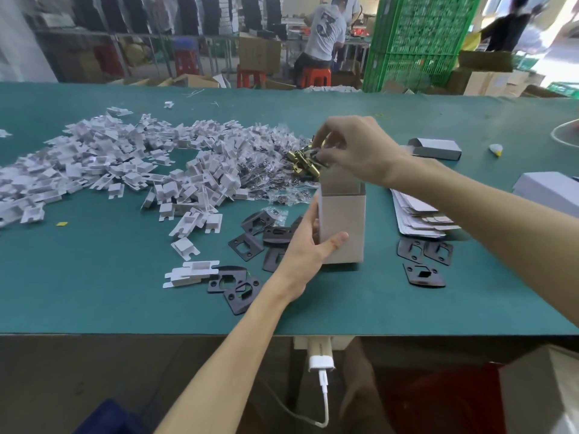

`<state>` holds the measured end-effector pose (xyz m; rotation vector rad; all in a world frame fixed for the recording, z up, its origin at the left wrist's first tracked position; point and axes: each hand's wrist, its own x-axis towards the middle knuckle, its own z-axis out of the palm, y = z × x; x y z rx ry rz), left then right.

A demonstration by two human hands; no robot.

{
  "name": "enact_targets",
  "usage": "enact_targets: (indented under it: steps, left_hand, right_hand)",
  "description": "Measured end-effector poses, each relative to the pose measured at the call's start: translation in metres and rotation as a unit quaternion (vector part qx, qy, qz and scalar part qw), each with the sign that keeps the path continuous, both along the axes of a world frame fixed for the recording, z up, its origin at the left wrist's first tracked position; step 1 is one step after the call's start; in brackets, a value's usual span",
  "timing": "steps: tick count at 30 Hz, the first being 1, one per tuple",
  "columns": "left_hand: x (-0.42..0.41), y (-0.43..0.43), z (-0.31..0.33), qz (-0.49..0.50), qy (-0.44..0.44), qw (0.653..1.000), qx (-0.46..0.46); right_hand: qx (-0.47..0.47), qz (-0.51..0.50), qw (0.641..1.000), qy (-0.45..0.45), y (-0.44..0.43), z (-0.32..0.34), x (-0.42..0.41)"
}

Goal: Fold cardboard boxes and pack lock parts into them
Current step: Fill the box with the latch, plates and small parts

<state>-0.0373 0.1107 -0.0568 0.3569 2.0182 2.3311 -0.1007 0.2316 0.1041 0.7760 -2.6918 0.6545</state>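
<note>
Left hand (308, 242) reaches in from below, forearm angled up, and grips the upright cardboard box (343, 227) low on its left side: thumb across the front face, fingers wrapped behind. Box stands on the green table (94, 292), top open. Right hand (354, 148) hovers just above that opening, wrist bent down, fingertips curled and pinching a small clear packet (320, 155); contents blurred. Brass latch parts (300, 162) lie just left of the pinch. Dark strike plates (250, 242) lie left of the left hand's grip, flat box blanks (416, 217) right of it.
</note>
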Motion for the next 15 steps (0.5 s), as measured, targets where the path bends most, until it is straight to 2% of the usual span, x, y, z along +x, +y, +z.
enact_targets:
  steps: [3, 5, 15]
  left_hand:
    - [0.000, 0.000, -0.001, -0.005, 0.015, 1.000, -0.009]
    - [-0.001, -0.001, -0.001, 0.000, 0.017, 1.000, -0.010]
    - [0.000, -0.001, 0.000, 0.009, 0.025, 0.999, -0.022]
  right_hand:
    - [-0.036, 0.011, 0.999, 0.035, 0.008, -0.007, 0.006]
    - [-0.031, 0.017, 0.999, 0.021, 0.011, -0.013, 0.007]
    - [0.072, 0.029, 0.997, 0.027, 0.021, -0.039, 0.006]
